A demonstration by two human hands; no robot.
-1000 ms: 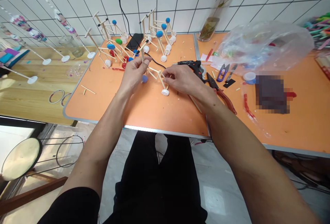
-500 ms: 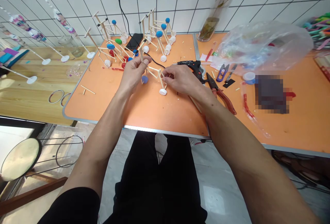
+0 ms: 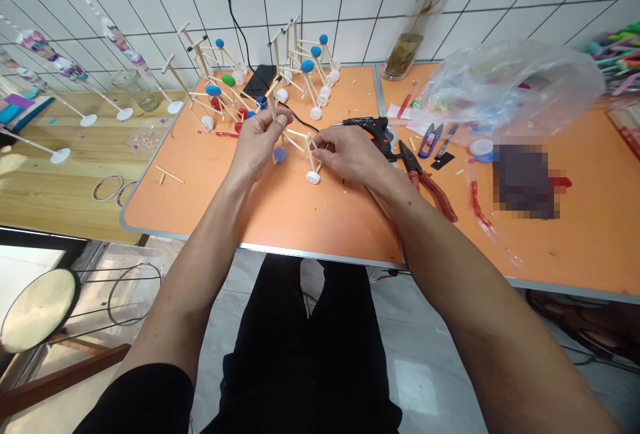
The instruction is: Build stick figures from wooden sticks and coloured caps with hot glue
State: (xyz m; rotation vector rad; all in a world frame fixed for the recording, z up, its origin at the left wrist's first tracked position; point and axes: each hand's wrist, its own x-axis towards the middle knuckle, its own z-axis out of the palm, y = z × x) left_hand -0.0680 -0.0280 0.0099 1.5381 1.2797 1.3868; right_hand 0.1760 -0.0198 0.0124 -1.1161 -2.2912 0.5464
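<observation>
A small model of thin wooden sticks (image 3: 300,141) with a blue ball and a white cap foot (image 3: 313,178) stands over the orange table (image 3: 280,207). My left hand (image 3: 260,144) pinches its upright stick near the top. My right hand (image 3: 353,153) has its fingers closed on the sticks at the model's right side, just above the white cap. Both hands hold the same model between them.
Several finished stick models (image 3: 300,67) with blue, green and red balls stand at the table's back. A black glue gun (image 3: 375,129), red-handled pliers (image 3: 430,184), small snips (image 3: 430,139), a clear plastic bag (image 3: 510,87) and a tall jar (image 3: 415,34) lie to the right.
Both hands and the model have shifted very slightly to the left and up; the grip is the same.
</observation>
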